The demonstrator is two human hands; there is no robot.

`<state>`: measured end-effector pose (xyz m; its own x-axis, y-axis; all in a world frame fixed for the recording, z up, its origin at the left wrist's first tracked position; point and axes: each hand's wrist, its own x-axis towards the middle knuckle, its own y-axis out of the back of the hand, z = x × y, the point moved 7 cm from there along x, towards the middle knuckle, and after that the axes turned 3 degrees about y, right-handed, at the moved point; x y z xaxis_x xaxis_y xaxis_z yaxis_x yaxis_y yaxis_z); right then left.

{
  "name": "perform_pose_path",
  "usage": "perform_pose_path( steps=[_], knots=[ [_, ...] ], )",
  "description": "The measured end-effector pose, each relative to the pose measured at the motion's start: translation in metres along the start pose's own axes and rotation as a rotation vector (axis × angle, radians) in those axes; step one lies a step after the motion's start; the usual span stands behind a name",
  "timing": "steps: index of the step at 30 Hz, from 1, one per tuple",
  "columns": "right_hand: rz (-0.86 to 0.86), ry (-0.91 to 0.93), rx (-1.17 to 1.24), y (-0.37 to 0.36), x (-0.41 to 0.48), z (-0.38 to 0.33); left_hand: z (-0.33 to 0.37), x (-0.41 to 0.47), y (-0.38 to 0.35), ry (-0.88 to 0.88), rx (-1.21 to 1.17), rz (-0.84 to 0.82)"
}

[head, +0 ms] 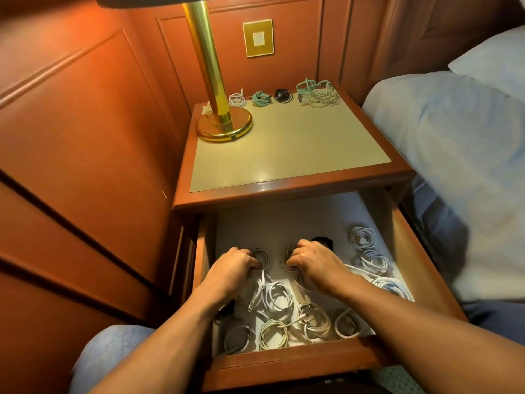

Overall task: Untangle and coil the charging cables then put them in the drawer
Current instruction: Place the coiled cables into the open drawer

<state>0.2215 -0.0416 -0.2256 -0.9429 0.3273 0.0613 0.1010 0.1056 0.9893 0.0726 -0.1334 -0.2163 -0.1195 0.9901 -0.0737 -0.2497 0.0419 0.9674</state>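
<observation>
A grey coiled cable [262, 255] sits in the open drawer [284, 365], the left hand [231, 268] curled round it; the right hand [314, 264] grips a second grey coil [287, 255] just beside. White coils [277, 300] lie around them. A tangled bunch [318, 93] lies at the back edge of the desk [284, 146]

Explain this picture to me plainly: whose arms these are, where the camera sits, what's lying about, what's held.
No machine here: a person wears one camera on the head, looking down at their own arms. The left hand and right hand reach into the open drawer of a nightstand. The left fingers curl round a white coil; the right grip a second coil beside it. More coiled cables lie in the drawer. On top stand a brass lamp, three small coils and a tangled bunch.
</observation>
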Motion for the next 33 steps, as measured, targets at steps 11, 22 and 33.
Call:
perform_pose_path(
  steps=[11, 22, 33],
  knots=[
    [0.029, 0.016, 0.018, 0.002, -0.007, -0.001, 0.009, -0.007, 0.004, -0.026, -0.051, 0.031],
    [0.253, 0.028, 0.074, 0.074, -0.008, 0.006, 0.021, 0.000, 0.060, -0.118, -0.065, 0.291],
    [0.405, 0.022, 0.013, 0.179, 0.032, 0.054, 0.039, 0.042, 0.161, -0.224, 0.018, 0.452]
  ],
)
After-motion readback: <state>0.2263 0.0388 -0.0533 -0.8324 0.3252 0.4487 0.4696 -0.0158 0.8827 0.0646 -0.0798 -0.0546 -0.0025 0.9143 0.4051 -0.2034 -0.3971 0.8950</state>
